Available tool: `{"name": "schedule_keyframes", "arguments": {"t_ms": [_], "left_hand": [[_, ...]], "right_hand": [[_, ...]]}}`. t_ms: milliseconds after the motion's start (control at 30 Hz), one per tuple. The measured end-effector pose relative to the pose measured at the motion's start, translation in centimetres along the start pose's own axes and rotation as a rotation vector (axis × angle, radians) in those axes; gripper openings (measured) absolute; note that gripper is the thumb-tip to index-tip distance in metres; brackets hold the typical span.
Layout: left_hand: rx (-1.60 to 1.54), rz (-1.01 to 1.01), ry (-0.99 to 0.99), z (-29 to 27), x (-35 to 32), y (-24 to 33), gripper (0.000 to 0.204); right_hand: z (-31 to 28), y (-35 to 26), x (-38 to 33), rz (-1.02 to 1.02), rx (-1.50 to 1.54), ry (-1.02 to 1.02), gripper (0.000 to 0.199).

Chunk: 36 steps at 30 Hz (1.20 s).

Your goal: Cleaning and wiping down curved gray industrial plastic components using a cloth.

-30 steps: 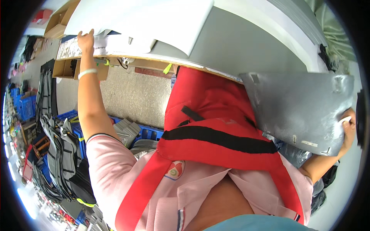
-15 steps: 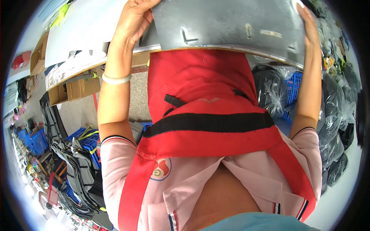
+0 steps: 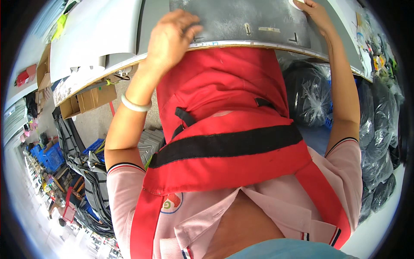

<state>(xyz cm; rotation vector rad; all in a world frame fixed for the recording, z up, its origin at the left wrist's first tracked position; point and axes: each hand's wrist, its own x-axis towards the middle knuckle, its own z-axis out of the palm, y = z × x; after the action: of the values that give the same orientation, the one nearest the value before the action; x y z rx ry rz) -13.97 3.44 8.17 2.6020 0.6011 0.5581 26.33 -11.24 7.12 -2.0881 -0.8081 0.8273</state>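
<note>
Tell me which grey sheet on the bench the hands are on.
The darker grey sheet at the bench edge, under left hand and right hand; the paler sheets lie untouched farther left.

Both arms reach up and forward. The left hand (image 3: 172,36) is loosely curled, knuckles showing, fingers bent down, a pale bangle on its wrist. The right hand (image 3: 317,15) lies flatter, fingers extended, forearm nearly straight.

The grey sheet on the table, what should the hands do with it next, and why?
Probably smooth it flat. The grey sheet already lies on the table edge, with the left hand resting on its near edge and the right hand at its far corner.
</note>
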Motion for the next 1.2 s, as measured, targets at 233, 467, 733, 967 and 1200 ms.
{"name": "schedule_keyframes", "arguments": {"t_ms": [233,467,733,967,1200], "left_hand": [[0.153,0.129,-0.052,1.4,-1.9,0.1,0.028],[0.069,0.089,-0.037,1.6,-2.0,-0.7,0.026],[0.041,0.11,-0.035,1.6,-2.2,-1.1,0.025],[0.02,0.16,-0.015,2.1,-1.7,-1.5,0.023],[0.024,0.118,-0.043,1.6,-1.8,-1.2,0.024]], "right_hand": [[0.6,-0.9,1.4,-0.038,0.026,-0.022,0.022],[0.7,0.2,2.3,-0.1,0.005,-0.056,0.022],[0.7,0.6,1.5,-0.111,0.082,-0.055,0.023],[-0.3,0.4,1.0,-0.091,0.023,0.002,0.021],[0.3,0.5,1.6,-0.113,-0.033,-0.038,0.026]]}}
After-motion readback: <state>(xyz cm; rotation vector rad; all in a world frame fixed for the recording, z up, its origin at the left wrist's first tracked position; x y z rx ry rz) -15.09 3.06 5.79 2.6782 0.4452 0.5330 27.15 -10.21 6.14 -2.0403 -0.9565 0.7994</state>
